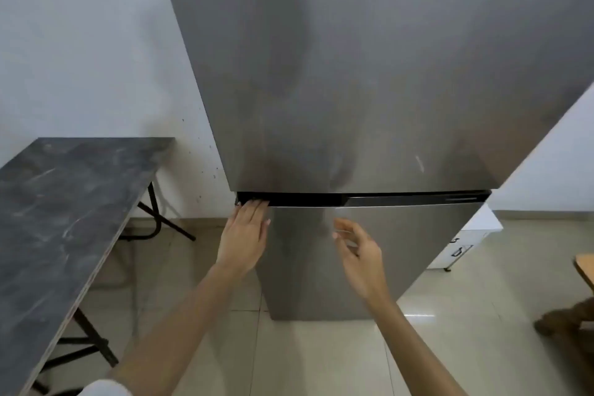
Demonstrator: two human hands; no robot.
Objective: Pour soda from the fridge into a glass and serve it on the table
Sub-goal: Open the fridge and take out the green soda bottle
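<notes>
A tall steel fridge [369, 74] fills the middle of the view, both doors closed. A black recessed handle strip [321, 199] runs between its upper and lower door. My left hand [246, 235] reaches up to the strip's left end, fingertips hooked into the groove. My right hand [360, 251] hovers in front of the lower door [401, 251], fingers apart, touching nothing. No soda or glass is in sight.
A dark marble-look table [64, 219] on black folding legs stands at the left against the white wall. A white cabinet [466, 241] sits right of the fridge. A wooden chair edge [585, 270] and a brown furry thing [565, 318] lie at the far right on the tiled floor.
</notes>
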